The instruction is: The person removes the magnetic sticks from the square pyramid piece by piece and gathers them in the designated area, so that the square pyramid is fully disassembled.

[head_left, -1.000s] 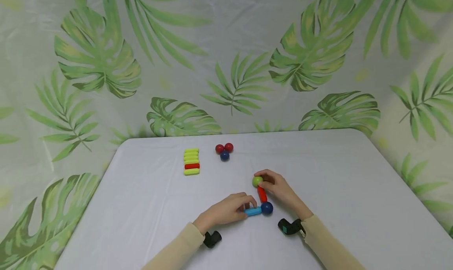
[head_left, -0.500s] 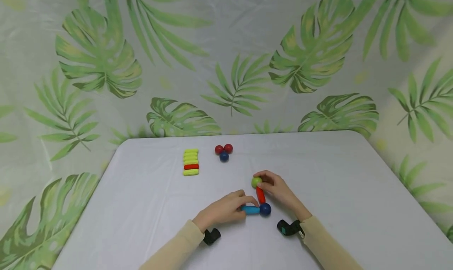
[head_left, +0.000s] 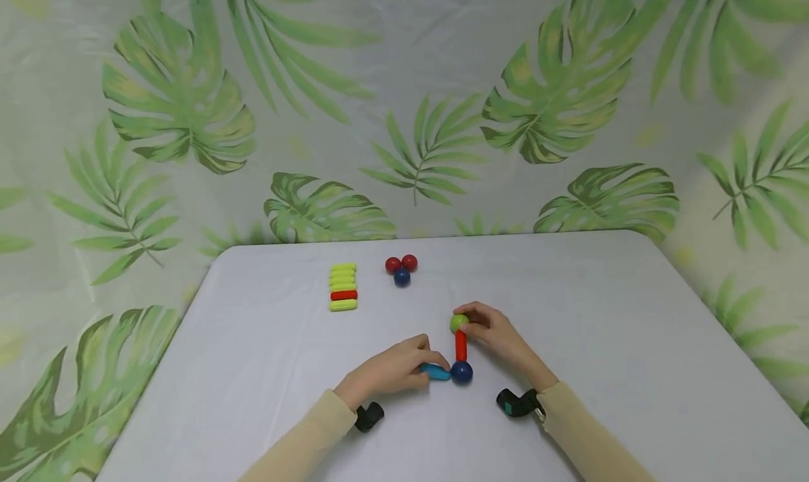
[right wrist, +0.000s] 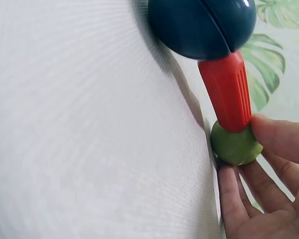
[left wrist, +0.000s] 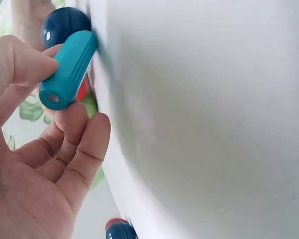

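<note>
My left hand (head_left: 395, 366) pinches a light blue rod (left wrist: 69, 69) between thumb and fingers; a small hole shows in its near end. Its far end lies right by a dark blue ball (head_left: 462, 372); whether the two are joined I cannot tell. From that ball a red rod (right wrist: 226, 92) runs to a green ball (right wrist: 235, 143), making one connected piece that lies on the table. My right hand (head_left: 496, 334) holds the green ball with thumb and fingers.
Several yellow rods (head_left: 343, 305) and one red rod (head_left: 344, 295) lie in a row at the back left of the white table (head_left: 600, 313). Beside them sit two red balls (head_left: 409, 262) and another dark blue ball (head_left: 402, 277). A leaf-patterned cloth hangs behind.
The dark blue ball has shifted left, so the red rod now points almost straight toward the person. My left hand and the light blue rod have moved left too; the right hand stays put.
</note>
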Available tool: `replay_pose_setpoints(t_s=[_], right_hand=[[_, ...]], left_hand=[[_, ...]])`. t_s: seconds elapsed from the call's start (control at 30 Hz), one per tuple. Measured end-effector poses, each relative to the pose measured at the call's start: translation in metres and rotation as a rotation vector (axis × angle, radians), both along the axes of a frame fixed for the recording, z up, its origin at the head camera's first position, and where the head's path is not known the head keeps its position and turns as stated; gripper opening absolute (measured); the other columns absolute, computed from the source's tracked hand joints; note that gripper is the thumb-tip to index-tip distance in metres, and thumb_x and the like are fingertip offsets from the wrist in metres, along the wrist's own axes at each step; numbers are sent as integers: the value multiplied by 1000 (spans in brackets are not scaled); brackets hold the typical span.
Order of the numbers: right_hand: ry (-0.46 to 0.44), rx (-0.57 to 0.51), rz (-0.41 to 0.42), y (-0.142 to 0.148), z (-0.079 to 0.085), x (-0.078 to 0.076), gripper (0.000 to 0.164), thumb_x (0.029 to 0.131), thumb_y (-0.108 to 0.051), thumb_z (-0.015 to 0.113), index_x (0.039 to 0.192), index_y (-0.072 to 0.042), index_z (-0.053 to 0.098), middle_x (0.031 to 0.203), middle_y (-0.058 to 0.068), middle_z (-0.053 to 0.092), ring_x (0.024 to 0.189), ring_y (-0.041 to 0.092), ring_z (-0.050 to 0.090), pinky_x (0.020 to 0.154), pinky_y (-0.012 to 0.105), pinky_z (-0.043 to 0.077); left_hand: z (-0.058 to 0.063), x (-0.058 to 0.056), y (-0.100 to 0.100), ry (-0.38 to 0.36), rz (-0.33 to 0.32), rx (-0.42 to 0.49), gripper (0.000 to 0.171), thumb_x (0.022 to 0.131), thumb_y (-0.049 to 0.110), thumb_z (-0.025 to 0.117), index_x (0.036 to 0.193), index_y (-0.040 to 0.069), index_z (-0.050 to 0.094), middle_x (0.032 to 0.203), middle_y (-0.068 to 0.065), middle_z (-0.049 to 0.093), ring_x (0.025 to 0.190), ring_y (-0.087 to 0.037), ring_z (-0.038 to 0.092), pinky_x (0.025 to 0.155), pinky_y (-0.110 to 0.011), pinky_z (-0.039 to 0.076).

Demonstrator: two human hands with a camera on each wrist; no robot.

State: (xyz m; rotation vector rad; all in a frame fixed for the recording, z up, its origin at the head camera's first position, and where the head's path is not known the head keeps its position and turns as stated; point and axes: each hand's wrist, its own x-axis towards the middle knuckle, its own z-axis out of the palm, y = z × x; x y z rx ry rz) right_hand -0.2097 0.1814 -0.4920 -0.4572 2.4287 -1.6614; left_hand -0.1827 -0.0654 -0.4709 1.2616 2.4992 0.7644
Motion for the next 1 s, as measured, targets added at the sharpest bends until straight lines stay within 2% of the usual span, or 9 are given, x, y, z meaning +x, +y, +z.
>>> replay_pose_setpoints(t_s=[0.13,0.2,0.4,0.47,0.57,0.67,0.8,0.9,1.0], right_hand=[[-23,9,-10,-2,-2,0,29,94,-11,61,122,-2,59,122,15,58,108,29,56,93,39,45],[-25,12,-17,-2,-2,0,28,94,-10,61,121,-3,59,122,15,58,108,29,55,93,41,45],[-23,8,-22,0,-1,-1,29,93,-10,62,120,-2,59,121,15,59,109,30,56,92,41,45],[-17,5,-24,1,-2,-2,29,92,-11,64,120,-2,59,119,14,60,108,30,56,93,42,45],[-8,7,-41,2,-2,-1,29,90,-13,67,116,-1,60,114,13,62,107,29,57,92,42,45],[-3,55,-95,0,-2,1,27,87,-15,71,109,-3,62,107,9,63,101,26,58,88,39,46],[-26,124,-161,-2,0,6,28,85,-22,74,103,-5,61,101,6,62,94,21,58,82,34,47],[-25,118,-127,1,2,9,32,86,-24,73,107,-3,61,104,8,62,96,22,58,84,35,47],[-15,86,-37,7,5,13,32,89,-18,69,114,0,60,111,11,61,102,25,56,88,35,45]], left_hand=[[2,-3,-16,-69,61,103,34,86,5,56,113,21,70,89,5,47,76,-7,46,69,-19,42],[3,-6,-31,-92,119,171,33,88,4,55,113,19,70,90,5,48,79,-10,47,71,-23,43],[-4,-21,-86,-27,407,282,29,87,0,57,108,15,71,86,2,49,76,-15,44,65,-27,39],[-7,-27,-100,-20,490,282,26,86,-1,59,106,12,70,87,-1,51,76,-16,46,66,-28,41],[-9,-36,-114,-19,577,250,23,86,-2,61,104,8,69,90,-5,55,78,-17,50,69,-30,44],[-7,-44,-120,-34,661,188,21,86,-2,62,105,6,67,91,-9,56,79,-20,52,72,-34,46],[-4,-50,-121,-8,762,127,18,85,-2,63,102,5,65,92,-12,56,81,-23,53,72,-37,48],[-3,-52,-121,7,788,105,16,85,-3,62,100,3,63,91,-12,55,80,-24,53,72,-38,48],[-2,-54,-120,12,791,91,13,86,-2,63,98,3,62,91,-12,54,80,-24,53,72,-38,48]])
